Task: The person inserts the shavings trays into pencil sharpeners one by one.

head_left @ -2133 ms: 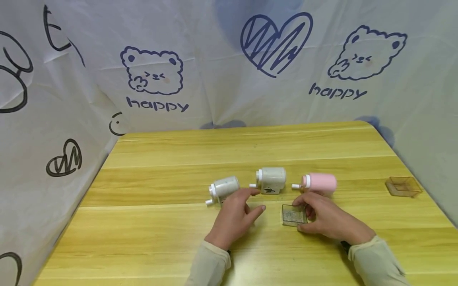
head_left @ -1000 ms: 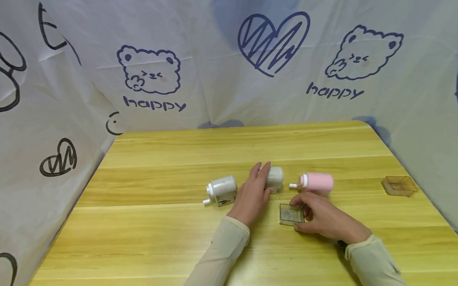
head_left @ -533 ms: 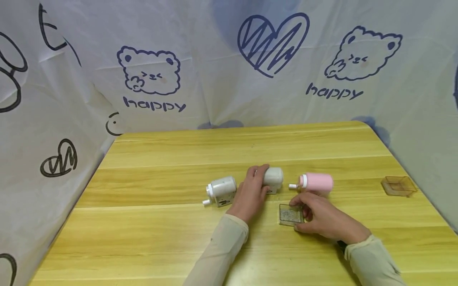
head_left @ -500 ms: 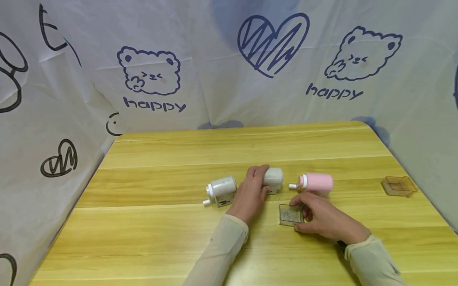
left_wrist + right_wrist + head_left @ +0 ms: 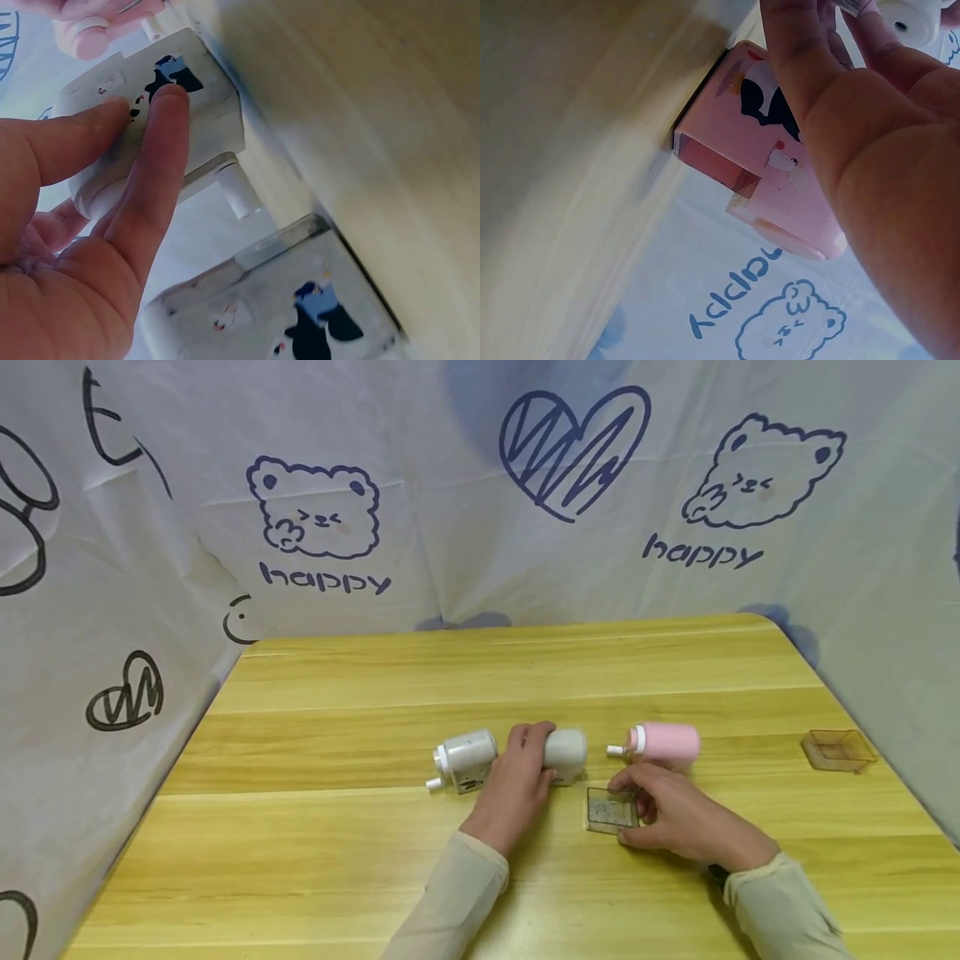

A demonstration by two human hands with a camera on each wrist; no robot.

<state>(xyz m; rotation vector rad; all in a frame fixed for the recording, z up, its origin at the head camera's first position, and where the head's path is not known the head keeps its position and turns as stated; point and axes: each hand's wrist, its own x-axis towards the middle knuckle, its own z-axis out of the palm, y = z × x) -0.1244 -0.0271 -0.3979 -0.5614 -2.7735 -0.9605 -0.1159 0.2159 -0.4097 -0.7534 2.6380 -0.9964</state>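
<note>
Grey plastic forms the hand-cranked sharpener (image 5: 566, 750) held just left of the pink sharpener (image 5: 671, 741), around the middle of a wood-grain table (image 5: 300, 860). Over the last half second the person's left hand (image 5: 513, 789) has drawn it a little towards the body and slightly leftwards. It is now just beyond the near, see-through tray (image 5: 602, 827), close to that tray's far left corner; the shift seems to bring the two within easy reach of each other. Whether the sharpener's base touches the wood is hard to tell, since the hand covers much of it.

Its long axis runs side to side across the table. One rounded end points to the person's right, towards the pink sharpener. At the opposite end, hidden from above, the left wrist view shows its white crank handle (image 5: 238, 191), on the side facing the second grey sharpener (image 5: 471, 750).

The hands are apart, each busy: the left curls over the grey body, while the right hand (image 5: 675, 814) pinches the tray by its right side, as it did a moment ago. This tray lies open side up, with grey shavings (image 5: 613, 812) inside. Far to the right, an amber tray (image 5: 832, 763) rests alone near the table edge.
</note>
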